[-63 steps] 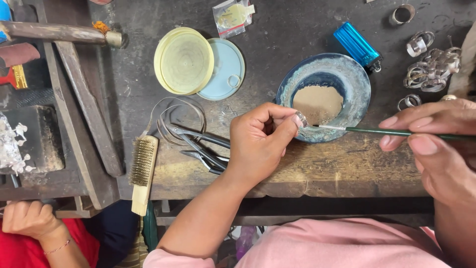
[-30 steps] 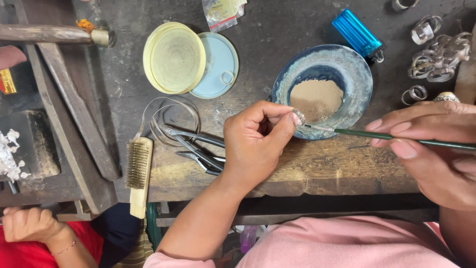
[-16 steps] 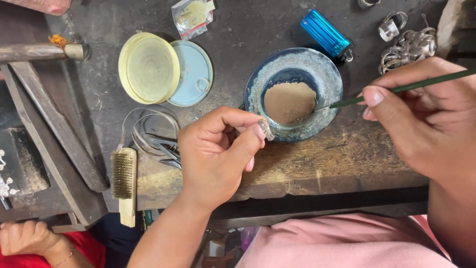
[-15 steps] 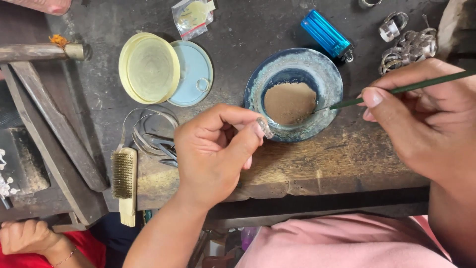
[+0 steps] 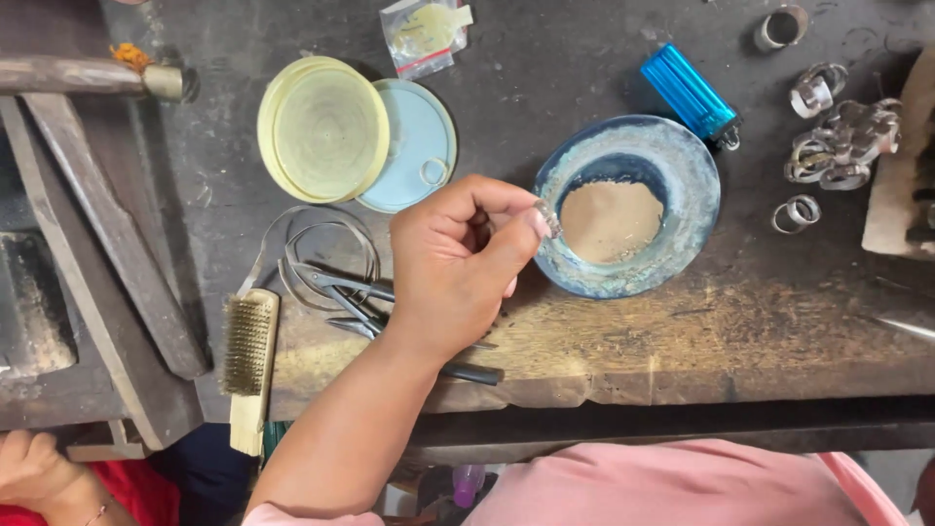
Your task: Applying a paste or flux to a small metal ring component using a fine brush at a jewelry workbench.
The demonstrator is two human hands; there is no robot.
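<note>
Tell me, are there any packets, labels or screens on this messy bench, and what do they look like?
Small plastic zip bag: top middle of the workbench, above the yellow lid; clear, roughly square, with a red strip along one edge and something pale yellow inside.
Labels, signs and screens: none in view.
</note>
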